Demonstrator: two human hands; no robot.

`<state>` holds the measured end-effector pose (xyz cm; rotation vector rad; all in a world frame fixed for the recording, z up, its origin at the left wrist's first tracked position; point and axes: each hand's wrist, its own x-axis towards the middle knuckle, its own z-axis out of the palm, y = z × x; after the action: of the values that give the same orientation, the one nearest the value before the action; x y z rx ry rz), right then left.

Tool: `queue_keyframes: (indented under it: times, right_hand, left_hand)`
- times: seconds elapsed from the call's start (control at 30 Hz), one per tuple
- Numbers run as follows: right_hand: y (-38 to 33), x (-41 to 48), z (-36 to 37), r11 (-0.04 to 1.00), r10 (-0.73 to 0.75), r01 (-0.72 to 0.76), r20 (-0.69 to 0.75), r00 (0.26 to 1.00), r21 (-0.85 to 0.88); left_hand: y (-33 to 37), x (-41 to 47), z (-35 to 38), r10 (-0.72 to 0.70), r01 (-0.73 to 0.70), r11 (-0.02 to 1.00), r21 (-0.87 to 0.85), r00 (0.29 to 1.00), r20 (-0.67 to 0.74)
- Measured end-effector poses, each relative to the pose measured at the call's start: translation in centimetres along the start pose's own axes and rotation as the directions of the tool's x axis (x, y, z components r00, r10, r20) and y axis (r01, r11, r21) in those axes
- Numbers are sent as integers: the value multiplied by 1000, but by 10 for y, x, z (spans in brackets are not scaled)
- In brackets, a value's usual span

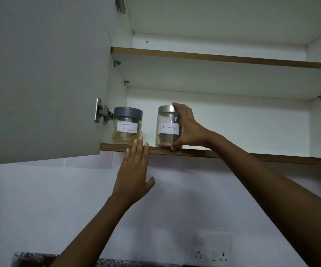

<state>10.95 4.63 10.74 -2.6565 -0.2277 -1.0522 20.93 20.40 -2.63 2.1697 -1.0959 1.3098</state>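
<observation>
Two clear jars stand on the bottom shelf [252,158] of an open wall cupboard. The left jar [127,125] has a grey lid and a label reading "Garam Masala". The right jar [166,127] has a silver lid and a label reading "Cinnamon". My right hand [187,128] grips the cinnamon jar from its right side, thumb at the base and fingers at the lid. My left hand [134,170] is raised with straight fingers, its fingertips at the shelf's front edge just below the garam masala jar, holding nothing.
The cupboard door [40,78] stands open at the left, its hinge [101,112] close to the garam masala jar. An upper shelf [223,58] spans the cupboard above. A wall socket [210,249] and a dark countertop [32,260] lie below.
</observation>
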Motion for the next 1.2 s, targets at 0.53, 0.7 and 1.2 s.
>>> queue_keyframes:
  times: [0.53, 0.7, 1.2]
  right_hand:
    - [-9, 28, 45, 990, 24, -11, -91, 996, 142]
    - [-14, 22, 53, 984, 25, -10, -84, 996, 177]
    - [-53, -224, 127, 902, 277, -106, -374, 885, 419]
  left_hand:
    - [0, 0, -4, 6, -4, 996, -84, 1000, 27]
    - [-3, -1, -2, 6, -3, 997, -75, 999, 34]
    - [62, -160, -9, 119, -32, 932, -360, 968, 223]
